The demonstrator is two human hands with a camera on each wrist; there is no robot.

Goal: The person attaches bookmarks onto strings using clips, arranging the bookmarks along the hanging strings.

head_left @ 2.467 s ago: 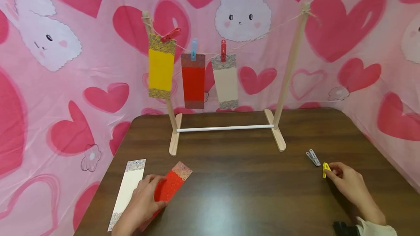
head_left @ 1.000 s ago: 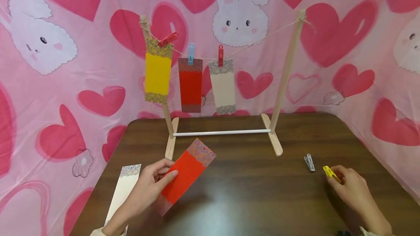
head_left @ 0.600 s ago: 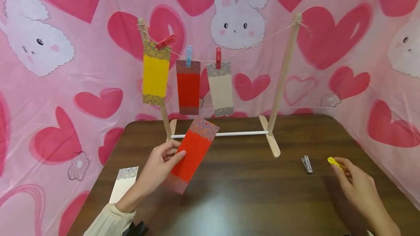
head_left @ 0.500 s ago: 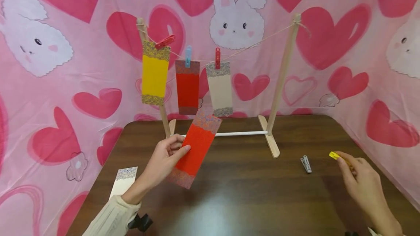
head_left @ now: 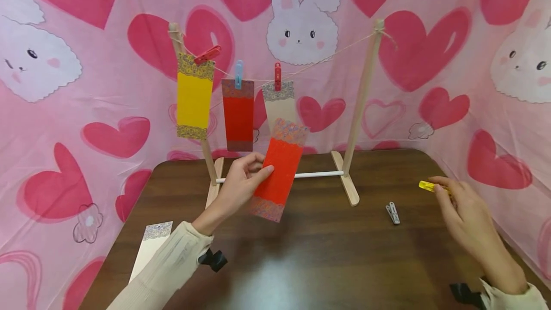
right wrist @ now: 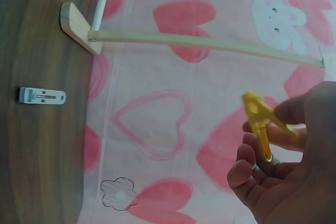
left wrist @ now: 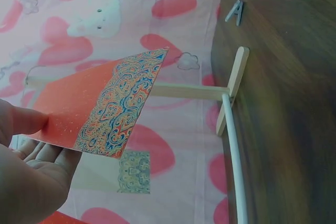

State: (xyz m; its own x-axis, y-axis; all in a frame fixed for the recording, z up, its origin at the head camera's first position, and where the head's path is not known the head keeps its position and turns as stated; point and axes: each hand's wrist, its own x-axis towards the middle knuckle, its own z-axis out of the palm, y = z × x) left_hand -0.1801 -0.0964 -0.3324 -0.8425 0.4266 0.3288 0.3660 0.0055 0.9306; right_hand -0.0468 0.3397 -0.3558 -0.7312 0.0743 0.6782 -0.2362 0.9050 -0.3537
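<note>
Between thumb and fingers my left hand (head_left: pixel 241 183) pinches a red envelope (head_left: pixel 281 169) with patterned bands at both ends. It is raised above the table, tilted, and covers part of a hanging cream envelope (head_left: pixel 277 102). Over at the right, my right hand (head_left: pixel 469 219) holds a yellow clothespin (head_left: pixel 427 186) off the table; in the right wrist view the clothespin (right wrist: pixel 258 121) sits between thumb and fingers. A string between two wooden posts also carries a yellow envelope (head_left: pixel 194 97) and another red envelope (head_left: pixel 238 118). Red and blue clothespins (head_left: pixel 238 74) grip the hanging envelopes.
A grey clothespin (head_left: pixel 392 213) lies on the brown table (head_left: pixel 336 257), left of my right hand. Another cream envelope (head_left: pixel 150 248) lies at the left, partly under my sleeve. The wooden stand (head_left: pixel 361 104) has feet and a white crossbar (head_left: pixel 318 174). Behind hangs a pink heart-print cloth.
My left hand has picked the red envelope up from the table and carried it up and right toward the string. My right hand has lifted the yellow clothespin off the table.
</note>
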